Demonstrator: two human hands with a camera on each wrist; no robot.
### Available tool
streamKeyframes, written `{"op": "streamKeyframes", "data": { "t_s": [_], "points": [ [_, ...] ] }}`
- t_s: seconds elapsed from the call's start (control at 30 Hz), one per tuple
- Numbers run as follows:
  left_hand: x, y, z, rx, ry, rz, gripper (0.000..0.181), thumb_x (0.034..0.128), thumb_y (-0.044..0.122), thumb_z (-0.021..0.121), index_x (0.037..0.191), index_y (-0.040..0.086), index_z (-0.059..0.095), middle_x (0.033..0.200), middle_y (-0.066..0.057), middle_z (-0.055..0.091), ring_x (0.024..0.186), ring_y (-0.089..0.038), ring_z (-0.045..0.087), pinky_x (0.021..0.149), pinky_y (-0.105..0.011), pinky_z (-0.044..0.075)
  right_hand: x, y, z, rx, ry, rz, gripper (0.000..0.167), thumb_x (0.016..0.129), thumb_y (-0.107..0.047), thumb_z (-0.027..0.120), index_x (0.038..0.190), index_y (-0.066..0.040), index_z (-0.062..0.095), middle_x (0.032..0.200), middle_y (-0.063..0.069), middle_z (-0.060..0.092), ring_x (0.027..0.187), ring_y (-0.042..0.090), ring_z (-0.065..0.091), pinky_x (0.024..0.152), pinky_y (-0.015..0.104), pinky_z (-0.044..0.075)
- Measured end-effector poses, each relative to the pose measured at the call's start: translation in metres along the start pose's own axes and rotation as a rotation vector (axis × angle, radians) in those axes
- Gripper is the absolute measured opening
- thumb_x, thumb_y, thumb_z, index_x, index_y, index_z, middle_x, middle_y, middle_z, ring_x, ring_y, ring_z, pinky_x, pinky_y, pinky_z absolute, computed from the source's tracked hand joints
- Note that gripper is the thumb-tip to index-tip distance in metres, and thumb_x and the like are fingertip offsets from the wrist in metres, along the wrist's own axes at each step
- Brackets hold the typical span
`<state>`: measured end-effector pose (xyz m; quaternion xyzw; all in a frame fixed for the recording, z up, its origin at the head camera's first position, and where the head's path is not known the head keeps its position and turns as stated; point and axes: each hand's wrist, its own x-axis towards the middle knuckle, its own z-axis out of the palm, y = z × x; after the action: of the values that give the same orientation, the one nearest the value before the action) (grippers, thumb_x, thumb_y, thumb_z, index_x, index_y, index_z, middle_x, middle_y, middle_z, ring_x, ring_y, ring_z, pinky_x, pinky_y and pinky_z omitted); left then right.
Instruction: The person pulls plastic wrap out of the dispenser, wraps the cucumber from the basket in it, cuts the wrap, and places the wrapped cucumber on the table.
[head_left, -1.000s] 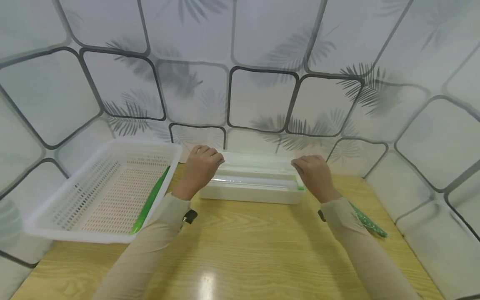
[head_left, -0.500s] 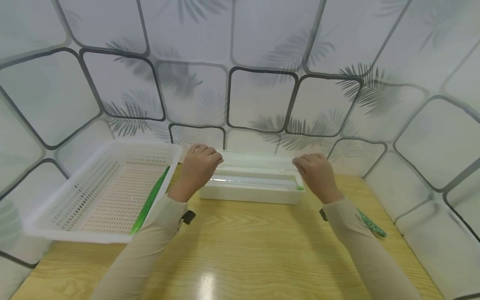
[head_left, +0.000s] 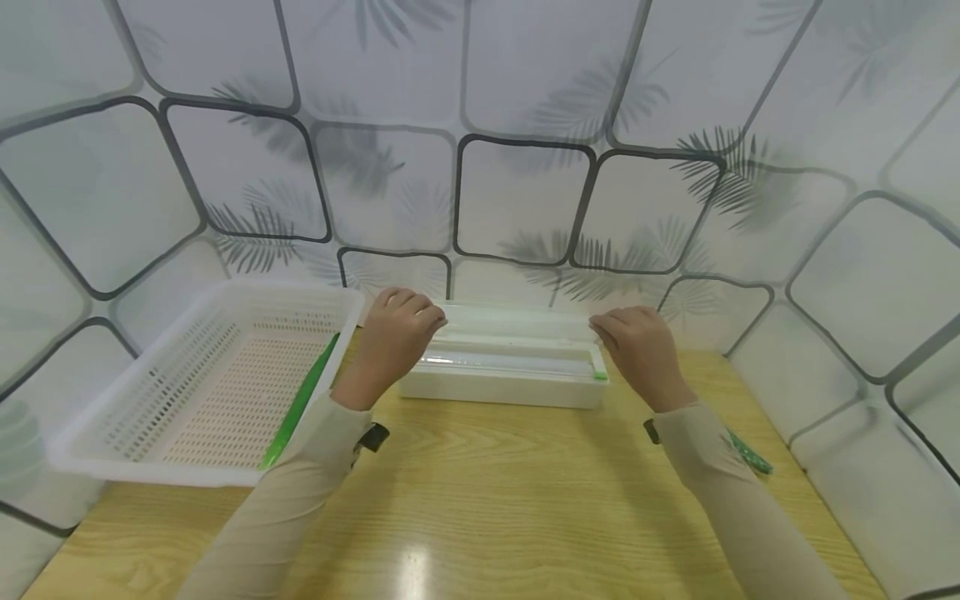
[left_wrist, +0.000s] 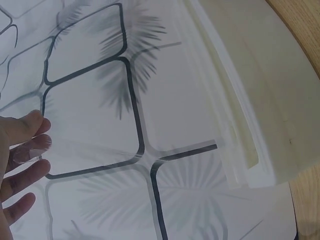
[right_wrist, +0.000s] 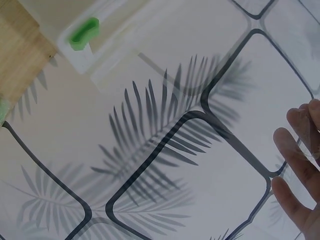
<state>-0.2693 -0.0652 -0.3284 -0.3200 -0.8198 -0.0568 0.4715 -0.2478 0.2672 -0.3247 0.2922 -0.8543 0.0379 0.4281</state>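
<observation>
A long white cling film dispenser [head_left: 502, 390] stands on the table, its lid [head_left: 517, 321] raised at the back. Inside lies a shiny roll [head_left: 502, 361], and a green slider [head_left: 600, 375] sits at the right end. My left hand [head_left: 401, 332] is above the box's left end, thumb and index finger pinching the edge of clear cling film [left_wrist: 32, 150]. Above the right end, my right hand [head_left: 636, 346] pinches the film's other corner. Creased film shows at the fingertips in both wrist views; the sheet between the hands is nearly invisible.
A white perforated basket [head_left: 150, 477] stands at the left with a long green object [head_left: 300, 404] along its inner right side. Partly behind my right forearm lies a green patterned item [head_left: 750, 457]. A patterned wall covering [head_left: 525, 200] closes off the back and sides.
My right hand has shifted slightly to the right, and my left hand slightly left. Both keep pinching the film. The dispenser and basket have stayed in place.
</observation>
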Motion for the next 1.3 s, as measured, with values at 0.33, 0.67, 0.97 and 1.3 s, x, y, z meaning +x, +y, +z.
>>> {"op": "streamKeyframes", "data": {
  "t_s": [0.33,0.67,0.97,1.3],
  "points": [
    [-0.002,0.002,-0.009,-0.001,0.042,0.031,0.009,0.0821,0.018,0.071,0.079,0.009,0.071,0.078,-0.005,0.070,0.077,-0.023,0.065,0.083,-0.039,0.052,-0.001,-0.003,-0.007,0.012,0.041,-0.005,0.010,0.074,0.000,0.073,0.084,0.000,0.072,0.075,0.012,0.071,0.067,0.027,0.066,0.071,0.043,0.052],
    [-0.007,0.006,-0.020,-0.027,0.031,0.059,0.008,0.0795,0.016,0.074,0.077,0.009,0.071,0.072,-0.003,0.068,0.072,-0.021,0.063,0.081,-0.037,0.051,-0.004,-0.011,-0.022,0.009,0.042,-0.049,0.012,0.072,0.001,0.075,0.083,0.001,0.072,0.073,0.013,0.070,0.064,0.028,0.065,0.066,0.043,0.050],
    [-0.035,0.015,-0.041,-0.191,-0.057,0.215,0.011,0.0717,0.018,0.079,0.078,0.011,0.072,0.072,0.002,0.066,0.071,-0.016,0.063,0.077,-0.031,0.053,-0.024,-0.029,-0.045,0.063,-0.105,-0.132,0.013,0.068,-0.002,0.078,0.080,-0.002,0.072,0.073,0.009,0.070,0.065,0.022,0.065,0.066,0.041,0.053],
    [-0.072,0.029,-0.039,-0.279,-0.098,0.298,0.015,0.0647,0.018,0.082,0.074,0.013,0.071,0.070,0.005,0.065,0.069,-0.010,0.061,0.073,-0.026,0.053,-0.050,-0.044,-0.046,0.169,-0.212,-0.197,0.017,0.062,-0.005,0.080,0.076,-0.007,0.072,0.072,0.001,0.070,0.065,0.014,0.064,0.067,0.037,0.055]
  ]
}}
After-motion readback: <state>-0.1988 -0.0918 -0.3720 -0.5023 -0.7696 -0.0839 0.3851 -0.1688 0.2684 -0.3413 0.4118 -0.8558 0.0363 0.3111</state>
